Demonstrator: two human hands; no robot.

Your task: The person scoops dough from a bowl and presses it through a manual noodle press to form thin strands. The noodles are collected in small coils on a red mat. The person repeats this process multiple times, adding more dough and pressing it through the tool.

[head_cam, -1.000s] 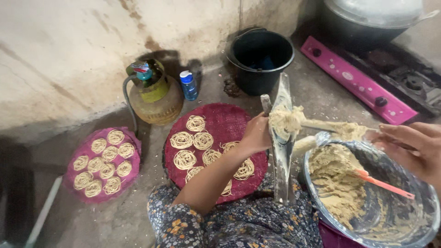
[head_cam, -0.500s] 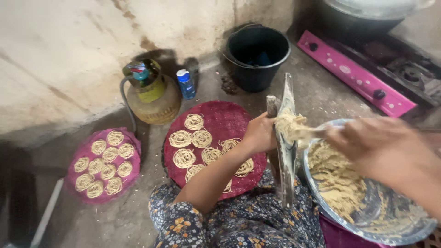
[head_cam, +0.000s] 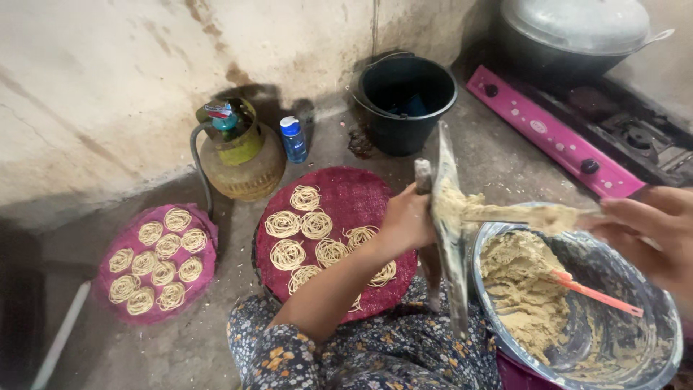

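Note:
My left hand (head_cam: 406, 220) grips a tall metal noodle press (head_cam: 444, 217) held upright above my lap. My right hand (head_cam: 653, 231) holds a spoon (head_cam: 530, 215) loaded with beige dough and touches it to the press's open top. Under my right hand sits a metal bowl (head_cam: 664, 325) of beige dough (head_cam: 523, 289) with an orange spatula (head_cam: 595, 291) lying in it. In front of my knees lies a round dark-red mat (head_cam: 354, 195) carrying several coiled noodle spirals (head_cam: 316, 225).
A second pink mat (head_cam: 123, 285) with several noodle coils lies at the left. By the wall stand a yellow-green gas cylinder (head_cam: 242, 155), a small blue bottle (head_cam: 294, 139) and a black bucket (head_cam: 408, 97). A pink stove (head_cam: 556, 141) with a lidded pot (head_cam: 577, 29) is at the right.
My right hand has drawn back to the right and now holds the dough-laden spoon level against the press top. The left hand keeps its hold on the press.

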